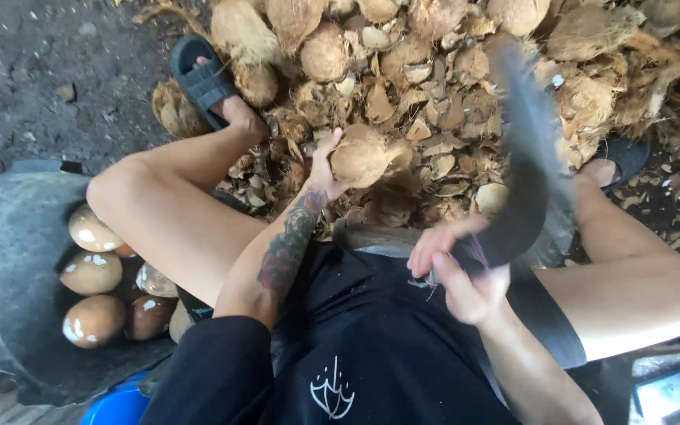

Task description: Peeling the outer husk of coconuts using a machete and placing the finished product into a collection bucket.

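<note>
Two hands at work. Left hand (326, 169) holds one coconut (360, 155): fingers wrapped round its near-left side, nut sticking out to the right of them and away from the body, over the husk pile (434, 118). Nut is roundish, slightly longer left to right; a loose flap of husk hangs off its right end.

Right hand (462, 271) is closed round the handle of one curved blade (533, 165). Blade is motion-blurred; its long axis runs up and away from those fingers, arcing to the right of the coconut. Edge and nut look apart, but the blur makes that hard to call. Left fingers are the ones on the nut; right fingers sit nearer the body, well apart from it.

Counts: one coconut in hand, one blade. Tub (9, 260) on the person's left, well apart from the left fingers, holds about six peeled nuts (92, 271), some partly hidden. Two sandals: left (202, 79), right (627, 157). Unpeeled nuts along the far edge of the pile, too jumbled to count.
</note>
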